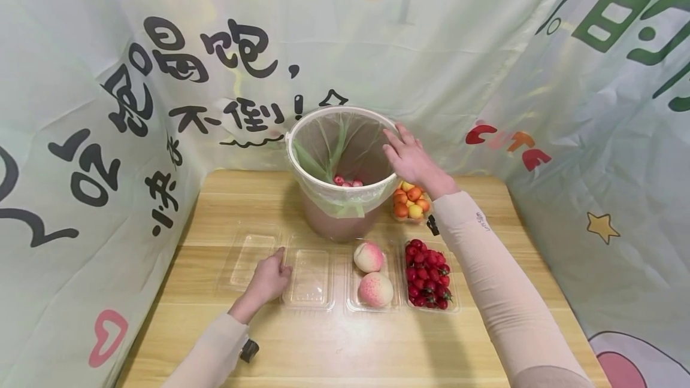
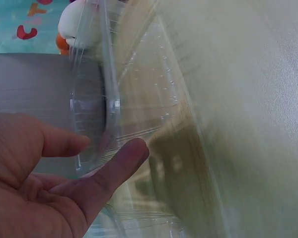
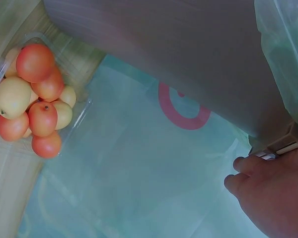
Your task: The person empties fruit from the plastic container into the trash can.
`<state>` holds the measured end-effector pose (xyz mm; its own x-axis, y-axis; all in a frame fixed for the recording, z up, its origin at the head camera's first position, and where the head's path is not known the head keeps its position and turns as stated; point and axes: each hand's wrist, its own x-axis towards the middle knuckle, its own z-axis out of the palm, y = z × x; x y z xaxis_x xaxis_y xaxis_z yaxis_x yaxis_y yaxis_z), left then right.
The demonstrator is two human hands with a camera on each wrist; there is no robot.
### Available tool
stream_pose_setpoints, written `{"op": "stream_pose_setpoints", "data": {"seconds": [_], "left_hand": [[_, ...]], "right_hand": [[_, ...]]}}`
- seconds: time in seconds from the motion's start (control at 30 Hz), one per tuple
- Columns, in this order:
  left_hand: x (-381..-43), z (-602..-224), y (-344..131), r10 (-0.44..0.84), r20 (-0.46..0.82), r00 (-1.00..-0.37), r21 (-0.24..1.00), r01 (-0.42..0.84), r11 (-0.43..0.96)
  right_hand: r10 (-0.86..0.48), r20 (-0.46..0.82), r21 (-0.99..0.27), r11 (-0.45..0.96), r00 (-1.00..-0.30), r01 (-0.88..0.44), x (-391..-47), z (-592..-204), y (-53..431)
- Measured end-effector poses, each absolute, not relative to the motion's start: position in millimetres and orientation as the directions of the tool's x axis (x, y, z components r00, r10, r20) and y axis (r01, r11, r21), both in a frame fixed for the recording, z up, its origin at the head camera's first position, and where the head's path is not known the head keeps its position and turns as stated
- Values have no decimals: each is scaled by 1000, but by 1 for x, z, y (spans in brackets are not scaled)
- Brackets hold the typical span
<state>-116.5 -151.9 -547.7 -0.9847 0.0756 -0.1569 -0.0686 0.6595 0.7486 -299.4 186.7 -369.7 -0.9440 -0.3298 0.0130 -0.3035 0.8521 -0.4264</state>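
My left hand is at the left rim of a clear plastic container. In the left wrist view its thumb and index finger stand apart on either side of the container's wall. My right hand grips the right rim of a brownish bucket, beside a handle bracket. Some fingers lie over the opening and others outside the rim. A translucent green bag lines the bucket, with several small pinkish-red fruits inside.
Two peaches sit in a clear box right of the middle. Beside them stands a box of strawberry-like red fruits. Orange and yellow fruits fill a box behind the bucket's right side. Another clear container lies at the left. Printed cloth surrounds the table.
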Motion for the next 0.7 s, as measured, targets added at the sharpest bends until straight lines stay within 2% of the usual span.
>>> {"op": "stream_pose_setpoints", "data": {"seconds": [0.47,0.57,0.7], "left_hand": [[-123,-522,-162,23,17,-1000,719,28,694],[-125,-518,-155,3,4,-1000,766,5,642],[-125,-514,-135,32,-85,-996,865,-58,498]], "right_hand": [[-330,12,-428,851,-944,-303,-300,-370,187],[-331,10,-426,853,-944,-303,-299,-370,186],[-331,9,-429,851,-944,-302,-300,-369,186]]}}
